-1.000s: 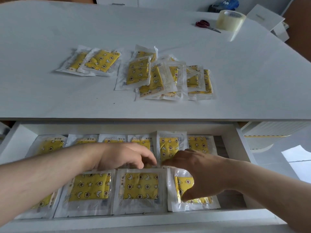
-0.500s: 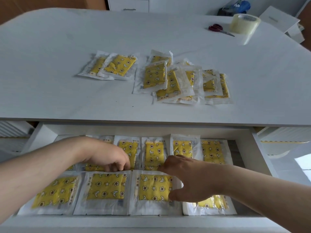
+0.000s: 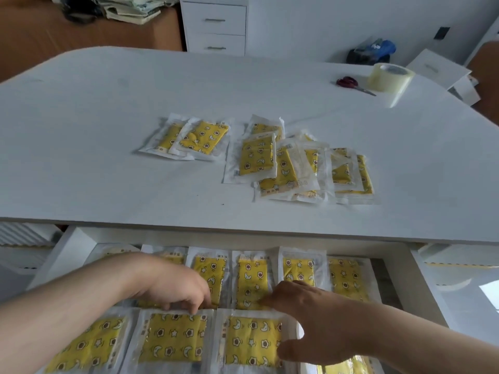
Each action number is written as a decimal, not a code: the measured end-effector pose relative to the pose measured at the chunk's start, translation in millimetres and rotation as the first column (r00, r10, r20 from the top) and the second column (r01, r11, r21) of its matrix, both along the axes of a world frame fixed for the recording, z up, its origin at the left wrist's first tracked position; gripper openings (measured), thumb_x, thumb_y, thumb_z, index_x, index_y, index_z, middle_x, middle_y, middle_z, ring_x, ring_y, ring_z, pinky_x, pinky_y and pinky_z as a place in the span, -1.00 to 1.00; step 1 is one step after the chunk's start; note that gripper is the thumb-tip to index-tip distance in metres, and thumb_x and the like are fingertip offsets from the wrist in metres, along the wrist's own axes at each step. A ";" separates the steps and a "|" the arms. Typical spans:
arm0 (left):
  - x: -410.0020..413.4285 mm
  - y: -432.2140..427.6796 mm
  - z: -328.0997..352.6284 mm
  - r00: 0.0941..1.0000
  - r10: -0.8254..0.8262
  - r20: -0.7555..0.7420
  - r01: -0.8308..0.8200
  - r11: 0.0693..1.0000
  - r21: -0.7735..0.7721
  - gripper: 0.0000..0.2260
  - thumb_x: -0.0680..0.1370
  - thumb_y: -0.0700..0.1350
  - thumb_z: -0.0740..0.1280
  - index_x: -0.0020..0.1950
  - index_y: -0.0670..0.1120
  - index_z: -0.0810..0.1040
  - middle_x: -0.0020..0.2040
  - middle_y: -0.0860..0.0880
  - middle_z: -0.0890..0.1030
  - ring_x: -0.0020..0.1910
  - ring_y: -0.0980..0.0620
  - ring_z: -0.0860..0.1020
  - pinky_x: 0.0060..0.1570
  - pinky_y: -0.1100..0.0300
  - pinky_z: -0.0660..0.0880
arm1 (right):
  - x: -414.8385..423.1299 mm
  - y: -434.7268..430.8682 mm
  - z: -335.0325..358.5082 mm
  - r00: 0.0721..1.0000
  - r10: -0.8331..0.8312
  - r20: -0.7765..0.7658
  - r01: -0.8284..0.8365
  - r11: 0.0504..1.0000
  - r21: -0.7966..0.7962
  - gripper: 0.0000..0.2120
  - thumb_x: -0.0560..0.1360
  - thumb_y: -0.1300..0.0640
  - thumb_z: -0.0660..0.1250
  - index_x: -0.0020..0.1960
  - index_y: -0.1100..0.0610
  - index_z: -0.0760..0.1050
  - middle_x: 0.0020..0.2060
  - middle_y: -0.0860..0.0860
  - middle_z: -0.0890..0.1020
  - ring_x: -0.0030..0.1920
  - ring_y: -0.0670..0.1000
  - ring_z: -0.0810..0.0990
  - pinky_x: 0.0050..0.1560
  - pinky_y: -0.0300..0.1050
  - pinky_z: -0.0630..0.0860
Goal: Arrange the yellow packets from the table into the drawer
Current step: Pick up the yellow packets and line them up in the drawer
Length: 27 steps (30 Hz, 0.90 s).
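Nearly closed left grip [image 3: 172,288] on packet [image 3: 172,340]

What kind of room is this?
Probably a workroom or home office, though I can't be sure. A big white table holds scissors and a tape roll, a white drawer cabinet stands behind it, and yellow packets lie in an open drawer.

Both hands are down in the drawer [image 3: 417,287]. The left hand [image 3: 172,287] curls its fingers [image 3: 193,306] onto the far edge of a front-row packet [image 3: 172,338], though a pinch can't be made out. The right hand [image 3: 318,327] spreads flat over the neighbouring packet [image 3: 251,341], thumb at its near corner. Behind them sits a back row of packets [image 3: 251,279]. Up on the counter [image 3: 108,171]: a loose pile of packets [image 3: 286,163], scissors [image 3: 351,83], tape roll [image 3: 388,76].
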<state>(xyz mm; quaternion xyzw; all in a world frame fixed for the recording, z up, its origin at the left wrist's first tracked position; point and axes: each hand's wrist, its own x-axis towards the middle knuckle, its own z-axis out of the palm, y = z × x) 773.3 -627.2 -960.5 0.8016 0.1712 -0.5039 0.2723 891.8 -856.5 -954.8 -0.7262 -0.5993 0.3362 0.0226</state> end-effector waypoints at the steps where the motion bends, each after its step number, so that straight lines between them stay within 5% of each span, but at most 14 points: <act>1: 0.8 -2.0 4.6 1.000 -0.019 -0.005 0.019 1.000 0.007 -0.54 0.56 -0.25 0.21 0.46 -0.03 0.37 0.21 -0.05 0.46 -0.10 0.14 0.46 -0.12 0.33 0.40 | 2.0 0.5 1.6 1.000 -0.011 -0.007 0.011 1.000 0.027 -0.31 0.49 -0.25 0.30 0.53 -0.19 0.10 0.41 -0.18 0.28 0.39 -0.18 0.24 0.34 -0.25 0.23; 3: 1.2 -4.2 24.0 0.999 -0.046 0.025 0.046 0.999 -0.010 -0.54 0.56 -0.18 0.23 0.48 -0.02 0.35 0.38 -0.04 0.43 0.17 0.08 0.44 0.11 0.28 0.37 | 7.2 2.9 7.2 1.000 -0.009 -0.016 0.010 0.998 0.062 -0.36 0.51 -0.21 0.32 0.52 -0.18 0.17 0.39 -0.13 0.36 0.34 -0.19 0.31 0.25 -0.44 0.19; 6: 2.4 -2.9 74.2 0.993 -0.049 0.108 0.055 0.997 -0.053 -0.59 0.57 -0.05 0.25 0.44 0.06 0.40 0.39 0.09 0.42 0.33 0.11 0.40 0.15 0.33 0.32 | 15.0 6.4 30.9 0.998 -0.051 -0.043 0.054 0.995 0.081 -0.41 0.51 -0.22 0.33 0.49 -0.17 0.26 0.40 -0.20 0.38 0.36 -0.24 0.35 0.34 -0.39 0.25; 10: 0.1 8.5 124.5 0.937 0.136 0.320 -0.071 0.976 -0.207 -0.63 0.38 0.04 0.31 0.18 0.06 0.57 0.16 0.03 0.59 0.14 0.06 0.56 0.23 0.12 0.49 | 19.4 3.7 90.7 0.972 -0.219 -0.087 0.229 0.963 0.140 -0.48 0.39 -0.34 0.31 0.32 -0.27 0.43 0.10 -0.39 0.50 0.12 -0.32 0.50 0.19 -0.31 0.44; 14: -1.5 33.1 168.7 0.823 0.449 0.348 -0.209 0.808 -0.551 -0.56 0.34 0.02 0.36 0.12 -0.22 0.58 -0.01 -0.13 0.63 -0.02 -0.05 0.60 -0.07 0.06 0.58 | 24.4 7.8 143.8 0.940 -0.287 -0.184 0.327 0.912 0.247 -0.53 0.40 -0.26 0.30 0.24 -0.09 0.55 0.05 -0.23 0.62 0.03 -0.25 0.59 0.07 -0.25 0.56; 16: 7.4 37.6 186.2 0.783 0.505 0.363 -0.228 0.776 -0.588 -0.61 0.42 -0.04 0.35 0.13 -0.27 0.57 -0.05 -0.15 0.64 -0.06 -0.08 0.61 -0.13 0.07 0.57 | 28.2 15.6 161.9 0.911 -0.343 -0.231 0.401 0.867 0.295 -0.64 0.43 -0.18 0.32 0.16 -0.06 0.60 -0.02 -0.21 0.66 -0.03 -0.24 0.61 -0.01 -0.28 0.55; 19: 43.0 31.5 184.1 0.619 0.616 0.488 -0.435 0.786 -0.439 -0.76 0.52 -0.11 0.35 0.05 -0.26 0.56 -0.17 -0.15 0.59 -0.23 -0.06 0.58 -0.18 0.08 0.60 | 43.0 40.0 168.9 0.852 -0.499 -0.157 0.516 0.750 0.414 -0.84 0.51 -0.04 0.35 0.00 -0.02 0.65 -0.16 -0.15 0.67 -0.14 -0.17 0.62 -0.08 -0.24 0.56; 22: 89.0 19.8 157.8 0.452 0.652 0.609 -0.674 0.697 -0.246 -0.74 0.52 0.03 0.35 -0.08 -0.19 0.50 -0.27 -0.11 0.54 -0.36 -0.06 0.51 -0.23 0.08 0.59 | 64.0 72.1 156.7 0.696 -0.718 0.021 0.628 0.622 0.467 -0.74 0.49 -0.09 0.31 0.11 -0.01 0.59 -0.09 -0.14 0.63 -0.07 -0.06 0.59 0.00 -0.11 0.56; 27: 122.6 -2.9 120.9 0.601 0.271 0.752 -0.661 0.697 0.277 -0.31 0.37 0.44 0.24 0.21 -0.09 0.54 0.14 -0.11 0.60 0.02 -0.12 0.56 -0.08 0.13 0.47 | 70.4 97.1 126.6 0.625 -0.755 0.201 0.664 0.649 0.373 -0.51 0.49 -0.23 0.22 0.25 0.10 0.40 0.13 0.02 0.55 0.16 0.09 0.50 -0.04 -0.10 0.36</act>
